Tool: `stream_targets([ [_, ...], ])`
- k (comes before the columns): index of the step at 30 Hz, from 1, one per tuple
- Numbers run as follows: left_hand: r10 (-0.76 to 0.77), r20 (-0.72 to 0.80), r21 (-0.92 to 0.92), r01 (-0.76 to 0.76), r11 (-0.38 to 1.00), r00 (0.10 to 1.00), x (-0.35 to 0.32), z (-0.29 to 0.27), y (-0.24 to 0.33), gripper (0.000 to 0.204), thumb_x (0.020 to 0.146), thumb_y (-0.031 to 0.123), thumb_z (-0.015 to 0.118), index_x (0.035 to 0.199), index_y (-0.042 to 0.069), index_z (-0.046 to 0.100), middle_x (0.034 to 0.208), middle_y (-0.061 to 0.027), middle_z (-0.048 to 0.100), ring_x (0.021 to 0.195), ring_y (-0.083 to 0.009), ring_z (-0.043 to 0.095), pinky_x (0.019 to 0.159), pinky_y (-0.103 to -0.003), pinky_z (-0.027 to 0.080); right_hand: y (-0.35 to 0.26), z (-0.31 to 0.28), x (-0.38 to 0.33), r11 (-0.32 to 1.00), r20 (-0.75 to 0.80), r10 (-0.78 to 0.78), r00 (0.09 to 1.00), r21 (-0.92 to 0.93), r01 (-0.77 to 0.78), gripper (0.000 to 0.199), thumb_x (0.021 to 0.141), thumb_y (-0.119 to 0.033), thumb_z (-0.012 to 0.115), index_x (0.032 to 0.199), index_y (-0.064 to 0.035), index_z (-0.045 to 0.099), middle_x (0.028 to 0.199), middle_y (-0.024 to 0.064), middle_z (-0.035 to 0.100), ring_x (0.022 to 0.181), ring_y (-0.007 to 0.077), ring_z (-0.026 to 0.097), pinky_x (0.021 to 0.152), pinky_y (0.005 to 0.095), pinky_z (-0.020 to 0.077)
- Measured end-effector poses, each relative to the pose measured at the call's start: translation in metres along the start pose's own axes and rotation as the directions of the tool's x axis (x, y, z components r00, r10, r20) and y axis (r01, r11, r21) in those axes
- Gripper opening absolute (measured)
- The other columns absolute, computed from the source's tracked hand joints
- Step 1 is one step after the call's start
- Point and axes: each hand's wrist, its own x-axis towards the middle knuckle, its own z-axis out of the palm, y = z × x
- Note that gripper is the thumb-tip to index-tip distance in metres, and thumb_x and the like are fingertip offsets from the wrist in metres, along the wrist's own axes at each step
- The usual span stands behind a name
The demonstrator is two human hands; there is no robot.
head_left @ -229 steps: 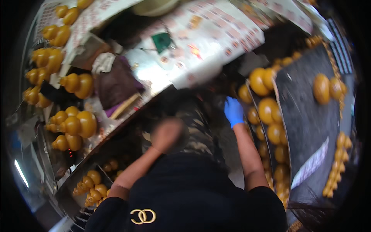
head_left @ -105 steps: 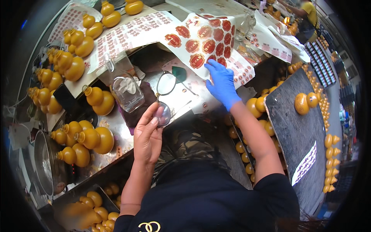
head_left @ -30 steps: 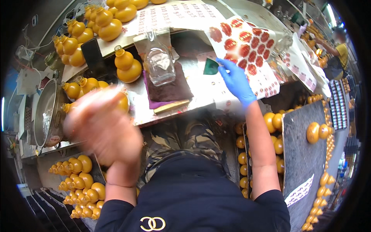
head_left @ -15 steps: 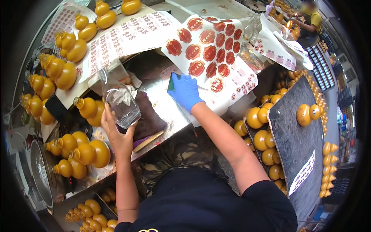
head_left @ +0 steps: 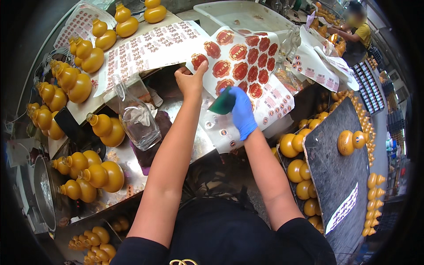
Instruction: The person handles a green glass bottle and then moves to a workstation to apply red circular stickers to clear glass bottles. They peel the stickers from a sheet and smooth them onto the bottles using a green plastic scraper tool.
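Note:
My bare left hand [head_left: 191, 84] pinches at the left edge of a white sheet of red oval stickers [head_left: 240, 70], thumb and forefinger beside one sticker. My right hand [head_left: 243, 112], in a blue glove, holds a flat dark green scraper [head_left: 223, 102] over the lower part of the same sheet. Left of my forearm, a clear glass bottle [head_left: 140, 126] leans on a dark brown cushion [head_left: 149, 155]. Yellow-brown gourd-shaped bottles [head_left: 110, 129] stand beside it on the metal worktop.
A larger printed sheet [head_left: 150, 46] covers a raised board behind. A clear plastic bin [head_left: 240, 15] sits at the back. To the right, a dark board [head_left: 338, 154] carries one gourd-shaped bottle, with more beneath. A metal pan [head_left: 43, 194] is far left. A co-worker [head_left: 360, 35] works at far right.
My left hand has let go of the glass bottle and moved right to the sticker sheet. My right hand has lifted the green scraper and shifted right and nearer.

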Motion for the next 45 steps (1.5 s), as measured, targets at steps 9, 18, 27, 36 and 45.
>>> stream_targets([
  [9,0.167,-0.082,0.154,-0.153,0.976,0.983,0.002,0.001,-0.002,0.027,0.077,0.020,0.075,0.071,-0.001,0.060,0.060,-0.0056,0.057,0.053,-0.0141,0.050,0.055,-0.034,0.043,-0.026,0.025,0.070,0.846,-0.004,-0.091,0.996,-0.528,0.075,0.043,0.088,-0.043,0.063,0.079,-0.0012,0.069,0.075,0.0057,0.067,0.067,0.0134,0.059,0.067,0.0292,0.0470],
  [18,0.056,0.044,-0.209,-0.046,0.977,0.997,-0.008,-0.017,0.000,0.022,0.083,0.019,0.071,0.076,-0.001,0.062,0.066,-0.0033,0.061,0.054,-0.0079,0.048,0.053,-0.029,0.042,-0.041,0.066,0.123,0.332,0.385,-0.164,0.908,-0.846,0.418,0.048,0.091,-0.045,0.056,0.135,-0.0270,0.053,0.081,0.0133,0.066,0.076,0.0219,0.062,0.078,0.0335,0.0488],
  [27,-0.057,-0.012,-0.180,0.054,0.982,0.998,-0.015,-0.021,-0.001,0.013,0.088,0.009,0.064,0.086,-0.003,0.067,0.073,-0.0054,0.066,0.059,-0.0061,0.056,0.054,-0.024,0.044,-0.029,0.068,0.165,0.142,0.462,-0.018,0.887,-0.877,0.460,0.045,0.094,-0.051,0.041,0.136,-0.0354,0.050,0.124,0.0119,0.061,0.114,0.0327,0.058,0.098,0.0398,0.0445],
  [36,0.134,-0.068,-0.204,-0.145,0.968,0.989,-0.042,-0.036,0.007,0.026,0.095,0.012,0.051,0.104,-0.006,0.067,0.085,-0.0104,0.070,0.076,-0.0122,0.061,0.072,-0.029,0.048,-0.043,0.075,0.160,0.004,0.364,0.050,0.930,-0.931,0.365,0.049,0.092,-0.057,0.041,0.138,-0.0390,0.047,0.111,0.0087,0.068,0.103,0.0278,0.063,0.094,0.0375,0.0458],
  [45,0.213,-0.156,-0.138,-0.235,0.962,0.965,-0.051,-0.070,0.038,0.024,0.095,0.014,0.051,0.102,-0.004,0.066,0.085,-0.0119,0.069,0.076,-0.0174,0.064,0.074,-0.032,0.049,-0.037,0.079,0.173,-0.072,0.390,0.030,0.920,-0.917,0.392,0.056,0.089,-0.064,0.042,0.140,-0.0406,0.043,0.128,0.0143,0.059,0.113,0.0323,0.059,0.098,0.0404,0.0436],
])
